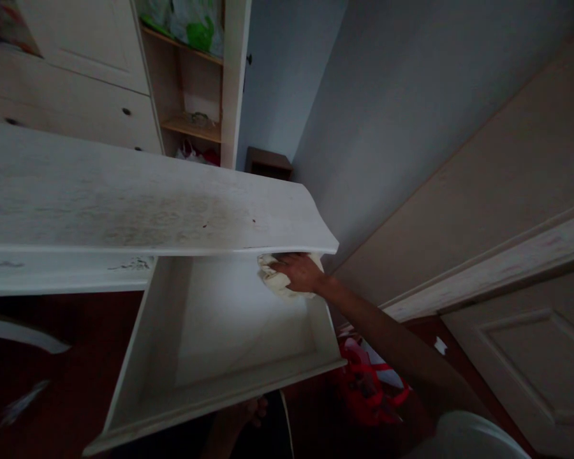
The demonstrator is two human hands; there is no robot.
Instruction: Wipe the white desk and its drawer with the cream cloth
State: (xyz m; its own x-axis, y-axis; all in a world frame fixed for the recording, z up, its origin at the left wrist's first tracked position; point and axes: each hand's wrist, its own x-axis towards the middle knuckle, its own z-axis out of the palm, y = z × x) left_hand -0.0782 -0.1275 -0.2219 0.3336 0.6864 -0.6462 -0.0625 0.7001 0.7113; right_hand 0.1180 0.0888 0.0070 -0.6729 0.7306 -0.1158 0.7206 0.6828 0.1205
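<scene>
1. A right hand [300, 273], fingers loosely closed on a cream cloth [278, 282], presses into the rear right corner of a pulled-out drawer [215, 319]; the desk [282, 210] hides the drawer's back.
2. The left hand [249, 411], half-hidden below the drawer's front edge: grip impossible to tell.
3. A red bag [370, 392] holds shadowed, unidentifiable items.

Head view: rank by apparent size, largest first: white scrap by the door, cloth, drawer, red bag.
1. Drawer
2. Red bag, partly in shadow
3. Cloth, partly covered by the right hand
4. White scrap

Apparent size only; they may lie at different distances from the camera.
</scene>
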